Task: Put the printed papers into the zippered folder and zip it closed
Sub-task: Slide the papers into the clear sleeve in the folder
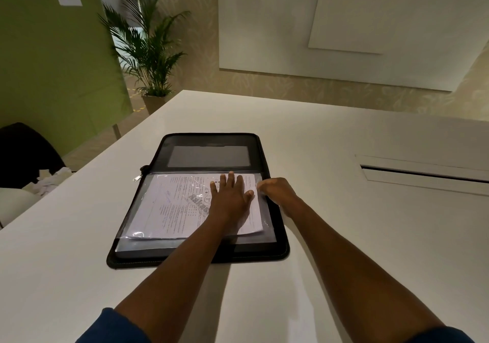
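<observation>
A wide white table point(344, 236) fills most of the head view, with a long recessed cable slot point(423, 174) set into it on the right. On the table lies a black zippered folder point(201, 259), opened flat with its far half showing a grey pocket panel and its near half facing the person. The printed papers point(180, 205) rest on the near half, under or against a clear plastic sleeve point(132, 223) that catches the light along its left edge. The left hand point(230, 197) lies flat on the papers, fingers spread and extended, gripping nothing. The right hand point(277, 190) is curled at the papers' far right corner, fingertips pinching the sheet edge or the sleeve; which one cannot be told. The zipper pull point(137, 178) sits at the folder's left spine
</observation>
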`<state>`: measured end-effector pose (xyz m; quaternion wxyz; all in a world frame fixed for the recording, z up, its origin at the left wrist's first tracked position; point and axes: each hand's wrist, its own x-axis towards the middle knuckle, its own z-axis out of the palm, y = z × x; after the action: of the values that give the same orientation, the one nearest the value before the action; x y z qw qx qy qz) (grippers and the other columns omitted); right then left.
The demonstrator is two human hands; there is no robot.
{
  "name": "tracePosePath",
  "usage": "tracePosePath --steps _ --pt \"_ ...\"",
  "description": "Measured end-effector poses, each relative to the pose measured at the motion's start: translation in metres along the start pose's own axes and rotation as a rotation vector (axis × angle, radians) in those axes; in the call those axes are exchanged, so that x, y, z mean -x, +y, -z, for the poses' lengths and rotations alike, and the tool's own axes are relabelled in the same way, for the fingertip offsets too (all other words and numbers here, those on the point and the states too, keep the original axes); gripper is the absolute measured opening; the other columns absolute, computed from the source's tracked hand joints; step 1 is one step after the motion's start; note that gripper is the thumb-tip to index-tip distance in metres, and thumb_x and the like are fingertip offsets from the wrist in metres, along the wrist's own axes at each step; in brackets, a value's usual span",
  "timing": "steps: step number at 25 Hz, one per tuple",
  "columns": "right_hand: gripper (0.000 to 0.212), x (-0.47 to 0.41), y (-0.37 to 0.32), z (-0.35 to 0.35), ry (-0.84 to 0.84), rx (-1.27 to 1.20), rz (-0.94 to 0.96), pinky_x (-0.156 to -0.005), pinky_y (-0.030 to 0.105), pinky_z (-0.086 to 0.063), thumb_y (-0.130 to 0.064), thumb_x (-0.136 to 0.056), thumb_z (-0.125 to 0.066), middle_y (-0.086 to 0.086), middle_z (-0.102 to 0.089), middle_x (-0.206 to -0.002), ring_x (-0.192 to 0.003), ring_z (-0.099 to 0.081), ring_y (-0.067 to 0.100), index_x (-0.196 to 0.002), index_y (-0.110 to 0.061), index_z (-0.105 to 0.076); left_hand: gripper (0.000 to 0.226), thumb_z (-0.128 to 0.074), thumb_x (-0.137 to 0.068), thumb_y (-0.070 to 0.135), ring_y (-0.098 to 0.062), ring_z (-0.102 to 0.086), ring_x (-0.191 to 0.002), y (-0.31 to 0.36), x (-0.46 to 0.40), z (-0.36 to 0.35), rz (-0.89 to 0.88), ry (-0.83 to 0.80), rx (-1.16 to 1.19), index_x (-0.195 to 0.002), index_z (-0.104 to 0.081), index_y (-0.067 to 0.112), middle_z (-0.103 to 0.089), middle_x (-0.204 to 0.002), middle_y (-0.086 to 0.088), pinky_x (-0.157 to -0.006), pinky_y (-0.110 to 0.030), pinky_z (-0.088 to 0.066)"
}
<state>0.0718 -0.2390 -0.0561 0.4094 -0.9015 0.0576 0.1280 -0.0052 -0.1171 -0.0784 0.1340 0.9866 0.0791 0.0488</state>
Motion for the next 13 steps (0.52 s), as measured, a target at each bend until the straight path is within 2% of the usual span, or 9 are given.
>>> tracePosePath --steps 3,6,10,13 --pt "0.029 -0.002 -0.008 -0.006 -0.006 -0.002 0.014 -0.071 0.025 -0.050 -0.031 -0.093 -0.063 0.002 -0.054 -0.071 -0.063 -0.056 0.017 -0.069 -0.016 -0.052 0.065 -0.019 -0.102 0.053 -0.031 0.003 -0.152 0.000 -0.003 -0.002 -0.003 -0.001 -0.004 -0.156 -0.016 0.017 -0.005 -0.166 -0.010 -0.121 -0.054 0.002" --pt "0.025 0.001 -0.008 -0.007 -0.030 0.001 0.048 -0.079 0.029 -0.052 -0.032 -0.093 -0.061 0.002 -0.055 -0.071 -0.075 -0.059 0.019 -0.077 -0.013 -0.057 0.064 -0.021 -0.102 0.053 -0.031 0.002 -0.152 -0.003 -0.007 -0.003 -0.002 -0.003 0.014 -0.156 -0.017 0.017 -0.007 -0.165 -0.010 -0.121 -0.055 0.002" --pt "0.024 0.012 -0.001 0.001 -0.109 -0.078 0.182 -0.085 0.035 -0.055 -0.027 -0.094 -0.060 0.013 -0.066 -0.088 -0.083 -0.064 0.026 -0.093 -0.005 -0.069 0.064 -0.022 -0.102 0.052 -0.032 0.002 -0.152 -0.004 -0.010 -0.004 -0.011 -0.020 0.004 -0.156 -0.016 0.017 -0.007 -0.165 -0.011 -0.120 -0.055 0.002" --pt "0.026 0.018 0.008 0.003 -0.077 -0.101 0.255 -0.089 0.038 -0.056 -0.028 -0.094 -0.062 0.015 -0.069 -0.094 -0.090 -0.066 0.028 -0.097 -0.005 -0.072 0.063 -0.026 -0.102 0.053 -0.031 -0.003 -0.152 -0.009 -0.009 -0.001 -0.026 0.007 0.012 -0.154 -0.022 0.019 -0.012 -0.165 -0.009 -0.121 -0.053 -0.003"
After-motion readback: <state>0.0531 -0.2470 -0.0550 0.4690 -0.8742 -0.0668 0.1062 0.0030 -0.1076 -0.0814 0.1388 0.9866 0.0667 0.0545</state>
